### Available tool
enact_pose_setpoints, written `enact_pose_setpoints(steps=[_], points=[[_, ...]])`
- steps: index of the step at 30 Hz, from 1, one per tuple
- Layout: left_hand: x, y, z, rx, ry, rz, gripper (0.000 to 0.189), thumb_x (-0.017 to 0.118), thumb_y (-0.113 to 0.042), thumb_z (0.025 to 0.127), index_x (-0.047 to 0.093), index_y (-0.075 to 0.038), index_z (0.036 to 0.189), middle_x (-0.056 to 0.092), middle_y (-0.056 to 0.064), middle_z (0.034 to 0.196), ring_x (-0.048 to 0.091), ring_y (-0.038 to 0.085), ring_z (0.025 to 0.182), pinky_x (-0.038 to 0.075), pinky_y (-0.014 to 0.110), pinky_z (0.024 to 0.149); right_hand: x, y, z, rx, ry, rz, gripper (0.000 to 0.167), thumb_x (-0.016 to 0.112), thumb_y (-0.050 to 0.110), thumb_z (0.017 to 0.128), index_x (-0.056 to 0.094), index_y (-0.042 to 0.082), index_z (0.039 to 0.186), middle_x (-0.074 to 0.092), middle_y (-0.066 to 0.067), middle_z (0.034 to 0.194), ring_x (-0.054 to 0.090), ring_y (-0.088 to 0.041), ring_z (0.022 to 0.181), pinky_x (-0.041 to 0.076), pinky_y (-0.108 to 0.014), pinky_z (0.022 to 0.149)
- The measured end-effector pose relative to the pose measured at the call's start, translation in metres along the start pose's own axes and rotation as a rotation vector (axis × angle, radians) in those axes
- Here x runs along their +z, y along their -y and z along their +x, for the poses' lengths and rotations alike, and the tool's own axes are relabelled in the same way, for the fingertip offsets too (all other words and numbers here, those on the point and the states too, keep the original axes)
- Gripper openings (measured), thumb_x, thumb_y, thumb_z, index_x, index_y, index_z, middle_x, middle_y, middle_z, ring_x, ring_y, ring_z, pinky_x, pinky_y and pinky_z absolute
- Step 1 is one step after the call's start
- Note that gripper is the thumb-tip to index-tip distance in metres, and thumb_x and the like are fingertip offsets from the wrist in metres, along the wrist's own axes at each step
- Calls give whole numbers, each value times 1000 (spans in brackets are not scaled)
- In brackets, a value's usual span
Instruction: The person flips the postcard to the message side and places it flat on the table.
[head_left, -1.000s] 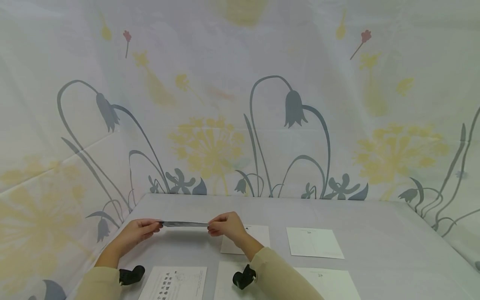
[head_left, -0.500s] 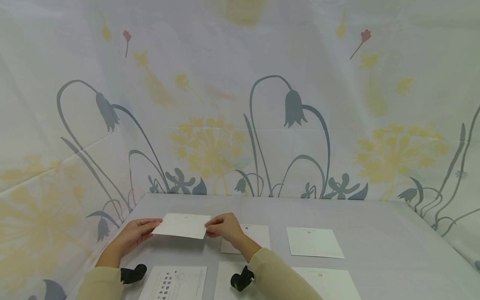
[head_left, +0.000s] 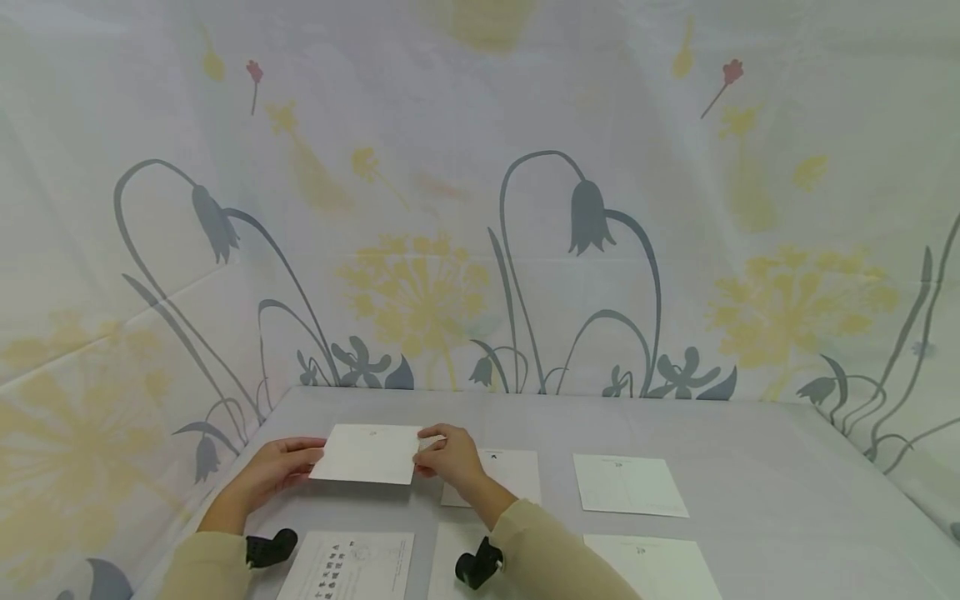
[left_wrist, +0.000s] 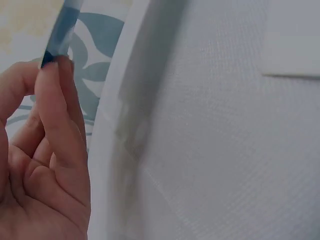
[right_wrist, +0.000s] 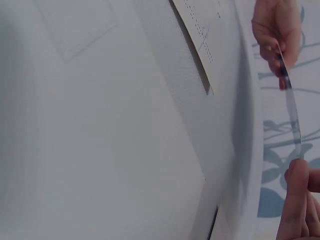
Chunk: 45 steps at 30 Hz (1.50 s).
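A postcard (head_left: 367,454) hangs tilted above the back left of the table, its white side with a small printed mark toward the head camera. My left hand (head_left: 273,465) pinches its left edge. At its right edge, the thumb and fingers of my right hand (head_left: 456,457) grip it. In the left wrist view, the postcard (left_wrist: 62,32) shows a glossy blue picture side above my left fingertips. The right wrist view catches the postcard (right_wrist: 293,112) almost edge-on, stretched between both hands.
White cards lie on the grey-white table (head_left: 780,500): one card (head_left: 517,477) partly behind my right hand, another card (head_left: 630,485) to its right. Nearer me are a card with printed characters (head_left: 367,567), a half-hidden card (head_left: 448,554) and a card (head_left: 660,571). A flowered cloth (head_left: 465,200) hangs behind.
The postcard has tipped from nearly edge-on, dark side showing, to its white face toward the head camera. Both hands stay at its edges with only small shifts.
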<state>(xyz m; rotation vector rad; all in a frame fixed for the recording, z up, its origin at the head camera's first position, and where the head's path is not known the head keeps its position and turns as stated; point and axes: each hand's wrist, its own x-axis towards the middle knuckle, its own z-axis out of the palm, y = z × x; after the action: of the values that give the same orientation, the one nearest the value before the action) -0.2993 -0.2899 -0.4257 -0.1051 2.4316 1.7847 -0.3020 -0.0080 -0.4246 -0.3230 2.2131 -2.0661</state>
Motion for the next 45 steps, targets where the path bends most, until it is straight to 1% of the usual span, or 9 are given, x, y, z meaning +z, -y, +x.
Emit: enact_pose_setpoints(steps=[4,8,13,17,21,30,36,40,45], points=[[2,0,-1,14,0,46,51,69,-18,84,52,11,123,63,9,101,59,16,79,53,30,69,4,-1,-2,28,-55,-1,37,67,-11,76,59,-10,112,67,-13,72,65,-19,58,55,-28,55],[3,-1,-1,14,-4,62,52,72,-15,82,51,11,122,63,8,101,59,15,79,53,30,67,8,-3,-3,46,-101,-25,32,67,-12,76,60,-11,107,65,-11,71,65,-18,57,55,-28,54],[6,2,0,6,-24,94,51,72,-14,81,52,10,122,63,9,100,61,16,78,54,31,67,11,-4,-5,56,-129,-58,27,66,-13,75,63,-10,101,60,-7,71,63,-15,56,54,-27,53],[8,3,0,8,-48,118,49,72,-12,81,53,10,120,64,9,98,61,16,76,55,31,65,11,-5,-4,84,-113,-107,29,66,-10,75,62,-9,104,61,-5,70,62,-15,55,54,-26,53],[12,3,1,-2,-81,143,43,72,-7,80,56,10,116,64,8,91,61,16,70,55,31,62,11,-8,-4,106,-87,-147,31,64,-8,76,62,-8,107,61,-5,69,63,-16,55,53,-26,53],[15,4,3,-3,-67,201,38,69,-3,82,56,12,115,63,7,88,61,15,71,55,31,61,10,-11,-5,163,-31,-147,38,62,-4,77,57,-8,115,58,-8,76,61,-13,54,53,-26,54],[17,1,1,-18,-66,285,35,68,-4,82,58,10,113,62,7,86,59,15,68,54,29,61,10,-11,-4,215,2,-154,38,63,-2,79,56,-10,115,61,-8,75,61,-12,54,53,-25,55],[17,-1,1,-2,-56,315,34,68,-4,82,59,10,111,61,6,83,58,15,67,53,28,60,10,-13,-3,219,12,-151,37,62,-3,79,55,-11,115,62,-8,71,59,-11,54,53,-25,56],[18,-1,2,20,-58,306,33,69,-2,80,60,10,109,59,5,80,57,14,64,53,28,58,10,-14,-2,208,18,-153,34,61,-3,80,56,-12,113,63,-8,67,57,-10,52,53,-25,56]])
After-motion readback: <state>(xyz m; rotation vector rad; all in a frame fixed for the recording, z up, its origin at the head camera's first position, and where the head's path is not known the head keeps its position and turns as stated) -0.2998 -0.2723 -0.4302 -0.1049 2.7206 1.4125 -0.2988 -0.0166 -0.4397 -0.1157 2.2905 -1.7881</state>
